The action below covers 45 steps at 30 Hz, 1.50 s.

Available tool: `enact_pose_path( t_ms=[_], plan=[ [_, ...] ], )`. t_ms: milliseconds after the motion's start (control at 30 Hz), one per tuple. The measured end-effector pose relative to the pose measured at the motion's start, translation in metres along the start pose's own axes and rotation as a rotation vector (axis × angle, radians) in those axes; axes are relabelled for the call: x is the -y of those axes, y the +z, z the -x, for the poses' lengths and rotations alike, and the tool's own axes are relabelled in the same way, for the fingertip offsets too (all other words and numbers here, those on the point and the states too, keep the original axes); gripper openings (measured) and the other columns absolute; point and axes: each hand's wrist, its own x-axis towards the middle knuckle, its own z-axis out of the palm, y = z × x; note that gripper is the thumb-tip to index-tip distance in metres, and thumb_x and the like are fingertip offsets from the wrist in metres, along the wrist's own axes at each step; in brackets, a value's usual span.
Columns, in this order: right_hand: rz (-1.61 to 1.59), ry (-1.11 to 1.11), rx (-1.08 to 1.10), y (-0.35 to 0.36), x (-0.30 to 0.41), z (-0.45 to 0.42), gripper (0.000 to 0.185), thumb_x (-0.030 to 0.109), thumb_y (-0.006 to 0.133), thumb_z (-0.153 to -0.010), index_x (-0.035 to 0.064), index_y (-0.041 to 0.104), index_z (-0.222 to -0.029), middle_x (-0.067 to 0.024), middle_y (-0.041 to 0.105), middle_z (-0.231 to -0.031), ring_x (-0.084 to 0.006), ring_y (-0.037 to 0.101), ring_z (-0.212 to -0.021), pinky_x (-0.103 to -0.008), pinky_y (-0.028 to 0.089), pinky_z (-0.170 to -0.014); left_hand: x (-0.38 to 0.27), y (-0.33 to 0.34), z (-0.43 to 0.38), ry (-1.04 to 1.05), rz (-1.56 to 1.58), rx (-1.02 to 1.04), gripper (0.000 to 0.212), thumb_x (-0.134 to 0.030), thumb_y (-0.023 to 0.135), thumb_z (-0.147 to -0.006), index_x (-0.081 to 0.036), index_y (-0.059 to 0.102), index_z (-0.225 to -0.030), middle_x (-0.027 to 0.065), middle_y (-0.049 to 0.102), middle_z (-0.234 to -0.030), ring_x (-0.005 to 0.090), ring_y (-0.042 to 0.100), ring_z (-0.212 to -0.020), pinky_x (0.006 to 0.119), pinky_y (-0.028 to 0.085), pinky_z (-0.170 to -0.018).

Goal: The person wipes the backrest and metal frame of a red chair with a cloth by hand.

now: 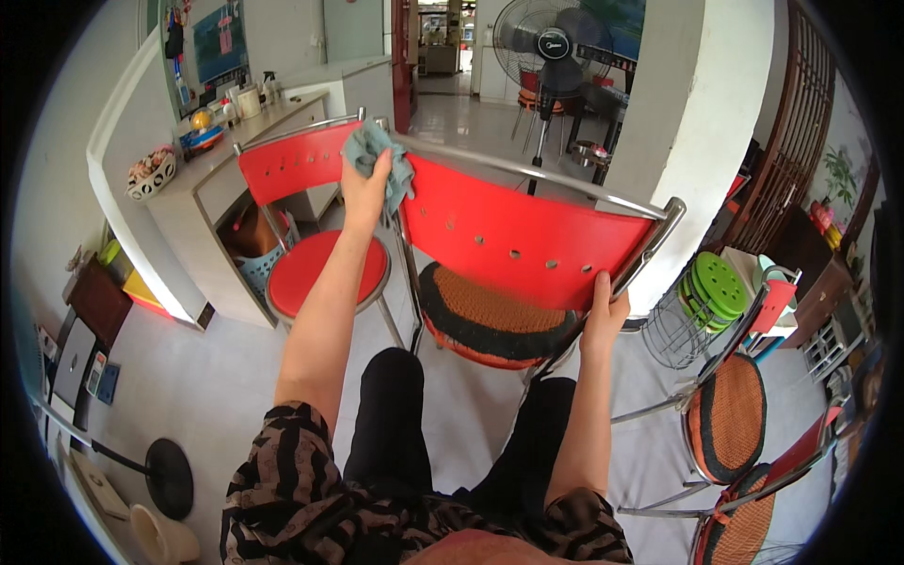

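In the head view a metal-framed chair with a red backrest (522, 226) stands right before me, its back towards me. My left hand (367, 180) holds a grey-green cloth (374, 145) against the upper left corner of that backrest, by the end of its metal top rail (530, 169). My right hand (605, 311) grips the lower right edge of the backrest beside the frame, thumb on the near face. Beyond the backrest lies the chair's brown woven seat cushion (494, 300) with a black band. Part of the left hand's grip is hidden by the cloth.
Another red chair (328, 272) stands close on the left, by a counter (261, 134). Two cushioned chairs (727, 417) are at the right, below a wire rack (678, 332) with green stools (717, 282). A pillar (713, 141) and a standing fan (553, 44) are beyond.
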Motion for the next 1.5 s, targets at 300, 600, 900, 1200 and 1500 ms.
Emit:
enact_pose_path(
  t_ms=[300, 600, 900, 1200, 1500],
  plan=[
    [0.045, 0.027, -0.001, -0.003, -0.012, -0.007, 0.029, 0.03, 0.059, -0.095, 0.0011, 0.054, -0.095, -0.0001, 0.055, -0.068, -0.0063, 0.044, -0.05, -0.022, 0.031, -0.039, 0.03, 0.007, 0.086, 0.16, -0.333, -0.145, 0.061, -0.005, 0.068, -0.08, 0.002, 0.038, -0.133, 0.0223, 0.047, -0.124, 0.0373, 0.046, -0.119, 0.039, 0.034, -0.103],
    [0.041, 0.037, 0.052, 0.002, 0.013, 0.001, 0.034, 0.026, 0.059, -0.095, -0.0044, 0.055, -0.11, -0.0055, 0.062, -0.098, -0.0115, 0.054, -0.087, -0.0264, 0.044, -0.079, 0.028, -0.009, 0.104, 0.029, -0.31, -0.204, 0.056, -0.01, 0.07, -0.079, -0.002, 0.044, -0.129, 0.0172, 0.05, -0.119, 0.0334, 0.049, -0.114, 0.039, 0.036, -0.101],
    [0.085, -0.069, -0.004, 0.006, -0.001, -0.007, 0.03, 0.026, 0.06, -0.094, -0.0026, 0.056, -0.089, 0.001, 0.053, -0.074, -0.0074, 0.041, -0.068, -0.0236, 0.037, -0.06, -0.006, 0.0, -0.001, 0.233, -0.283, -0.085, 0.055, -0.011, 0.069, -0.084, -0.002, 0.043, -0.131, 0.011, 0.057, -0.116, 0.0193, 0.055, -0.108, 0.031, 0.041, -0.096],
    [0.07, -0.042, -0.017, 0.003, -0.012, -0.013, 0.026, 0.025, 0.058, -0.096, -0.0007, 0.056, -0.1, 0.0002, 0.057, -0.073, -0.0059, 0.047, -0.054, -0.0217, 0.036, -0.042, 0.032, 0.003, 0.054, 0.137, -0.228, -0.095, 0.061, -0.01, 0.071, -0.08, 0.0, 0.04, -0.132, 0.0204, 0.053, -0.123, 0.0296, 0.052, -0.113, 0.037, 0.039, -0.099],
    [0.026, -0.022, -0.041, 0.008, -0.007, -0.017, 0.026, 0.028, 0.059, -0.095, 0.0018, 0.056, -0.1, -0.0003, 0.058, -0.076, -0.0066, 0.051, -0.053, -0.0222, 0.038, -0.04, 0.086, -0.01, 0.168, -0.074, -0.29, -0.006, 0.064, -0.009, 0.073, -0.079, 0.004, 0.039, -0.131, 0.0208, 0.048, -0.125, 0.0335, 0.048, -0.115, 0.038, 0.037, -0.1]
  ],
)
